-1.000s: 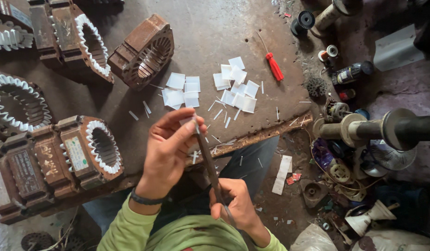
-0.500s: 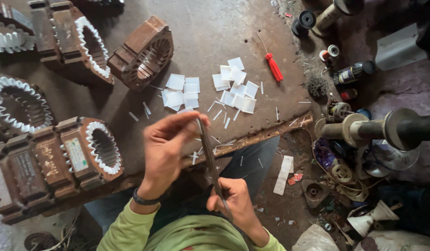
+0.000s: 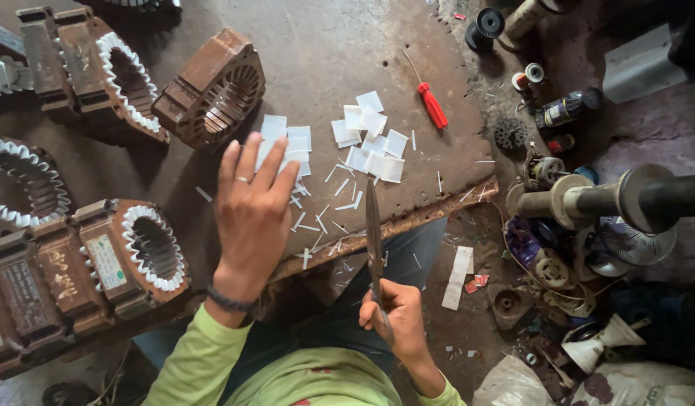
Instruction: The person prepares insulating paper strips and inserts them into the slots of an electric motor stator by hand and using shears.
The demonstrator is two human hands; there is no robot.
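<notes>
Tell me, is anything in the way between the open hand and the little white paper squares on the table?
Nothing visible blocks it. The left hand hovers with fingers spread right over the nearer white paper squares, partly hiding them. The scissors are off to the side, held in the right hand.

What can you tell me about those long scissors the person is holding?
The scissors are long, thin and dark, like worn metal. Their blades look closed together and point away from the person, over the edge of the rusty table. The right hand grips the handles, hiding them. Nothing else touches the blades; white paper scraps lie beneath and beside them.
</notes>
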